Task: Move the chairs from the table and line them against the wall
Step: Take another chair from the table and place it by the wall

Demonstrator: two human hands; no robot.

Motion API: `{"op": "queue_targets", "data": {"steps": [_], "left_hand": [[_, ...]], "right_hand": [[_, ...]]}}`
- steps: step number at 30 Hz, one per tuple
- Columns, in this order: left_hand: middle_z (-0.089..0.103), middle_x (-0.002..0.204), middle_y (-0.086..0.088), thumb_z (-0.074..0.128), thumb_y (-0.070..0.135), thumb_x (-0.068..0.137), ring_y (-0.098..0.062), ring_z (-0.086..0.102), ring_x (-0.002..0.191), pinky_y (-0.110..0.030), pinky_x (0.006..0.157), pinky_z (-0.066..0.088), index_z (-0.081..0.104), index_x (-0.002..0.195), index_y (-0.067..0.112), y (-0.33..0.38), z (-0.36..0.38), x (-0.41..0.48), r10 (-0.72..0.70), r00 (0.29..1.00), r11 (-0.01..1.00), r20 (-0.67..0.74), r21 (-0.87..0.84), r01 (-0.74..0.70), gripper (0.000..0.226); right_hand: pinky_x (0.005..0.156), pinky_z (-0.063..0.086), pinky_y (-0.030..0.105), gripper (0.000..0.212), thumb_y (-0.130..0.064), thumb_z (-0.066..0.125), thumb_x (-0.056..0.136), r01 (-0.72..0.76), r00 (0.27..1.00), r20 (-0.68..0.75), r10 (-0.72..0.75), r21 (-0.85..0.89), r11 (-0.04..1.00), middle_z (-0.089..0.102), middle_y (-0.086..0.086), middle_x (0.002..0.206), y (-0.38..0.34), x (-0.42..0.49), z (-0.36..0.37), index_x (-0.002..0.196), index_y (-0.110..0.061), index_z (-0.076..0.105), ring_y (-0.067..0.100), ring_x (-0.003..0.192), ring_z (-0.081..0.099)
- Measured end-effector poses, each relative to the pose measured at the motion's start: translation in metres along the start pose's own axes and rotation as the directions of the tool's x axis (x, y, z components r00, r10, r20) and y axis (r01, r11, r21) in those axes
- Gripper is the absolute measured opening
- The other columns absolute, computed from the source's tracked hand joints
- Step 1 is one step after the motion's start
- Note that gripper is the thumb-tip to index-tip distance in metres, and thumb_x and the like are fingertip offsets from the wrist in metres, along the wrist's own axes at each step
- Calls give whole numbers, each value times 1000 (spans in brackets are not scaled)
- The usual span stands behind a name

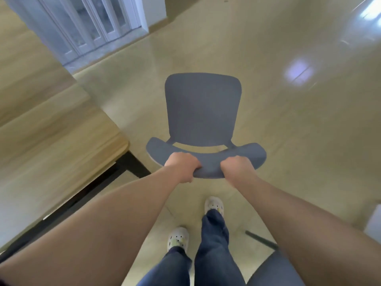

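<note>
A grey-blue chair [203, 108] is right in front of me, seen from above, its seat pointing away and its curved backrest nearest me. My left hand [182, 167] grips the left part of the backrest's top edge. My right hand [237, 169] grips the same edge a little to the right. The chair's legs are hidden under the seat. The wooden table [51, 129] with black legs is on my left, apart from the chair.
Part of a second grey-blue chair [276, 269] with a dark leg shows at the bottom right, close to my right arm. White glass doors [92, 27] stand at the top left. Shiny beige floor [288, 120] stretches ahead and to the right. My feet are below the chair.
</note>
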State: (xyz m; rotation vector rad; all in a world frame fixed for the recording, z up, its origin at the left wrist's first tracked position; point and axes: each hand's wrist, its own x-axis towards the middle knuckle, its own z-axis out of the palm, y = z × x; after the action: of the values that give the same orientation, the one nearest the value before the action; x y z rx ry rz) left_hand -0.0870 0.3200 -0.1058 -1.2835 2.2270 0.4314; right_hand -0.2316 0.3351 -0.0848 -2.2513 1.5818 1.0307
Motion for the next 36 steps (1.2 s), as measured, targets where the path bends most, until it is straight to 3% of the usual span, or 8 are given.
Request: {"op": "queue_targets", "data": {"steps": [7, 11, 23, 31, 36], "left_hand": [[67, 109, -2, 50, 6, 83, -27, 64, 100, -30, 65, 37, 62, 111, 24, 11, 55, -72, 85, 996, 996, 28, 32, -86, 36], [67, 110, -1, 48, 4, 83, -26, 63, 99, -29, 64, 38, 61, 115, 26, 26, 83, -102, 97, 995, 995, 1, 20, -97, 41], [67, 108, -3, 46, 2, 84, -28, 63, 97, -34, 69, 47, 62, 109, 23, 70, 166, -201, 126, 992, 992, -31, 21, -125, 36], [66, 109, -8, 44, -2, 85, -29, 64, 98, -32, 66, 41, 62, 109, 17, 53, 203, -263, 129, 992, 986, 11, 103, -130, 35], [66, 109, -8, 44, -4, 86, -30, 64, 99, -31, 67, 41, 63, 110, 17, 15, 226, -310, 170, 985, 974, 16, 152, -170, 37]], "right_hand": [[74, 46, 31, 24, -7, 48, 92, -39, 999, -16, 40, 109, 993, 69, 9, 110, -78, -70, 48, 110, -6, 63, 28, 104, 65], [83, 50, 32, 25, -7, 49, 91, -71, 997, -9, 73, 128, 989, 67, 10, 113, -103, -104, 70, 113, -6, 62, 29, 108, 63], [84, 49, 31, 27, -8, 50, 90, -74, 997, -26, 78, 147, 986, 68, 9, 116, -177, -205, 127, 113, -8, 63, 29, 111, 63], [74, 42, 29, 27, -7, 47, 91, -121, 991, -32, 130, 213, 970, 68, 9, 114, -256, -241, 135, 111, -8, 64, 29, 108, 64], [84, 48, 32, 30, -6, 48, 90, -155, 985, -35, 171, 269, 951, 67, 10, 117, -325, -262, 124, 117, -8, 63, 30, 111, 62]]}}
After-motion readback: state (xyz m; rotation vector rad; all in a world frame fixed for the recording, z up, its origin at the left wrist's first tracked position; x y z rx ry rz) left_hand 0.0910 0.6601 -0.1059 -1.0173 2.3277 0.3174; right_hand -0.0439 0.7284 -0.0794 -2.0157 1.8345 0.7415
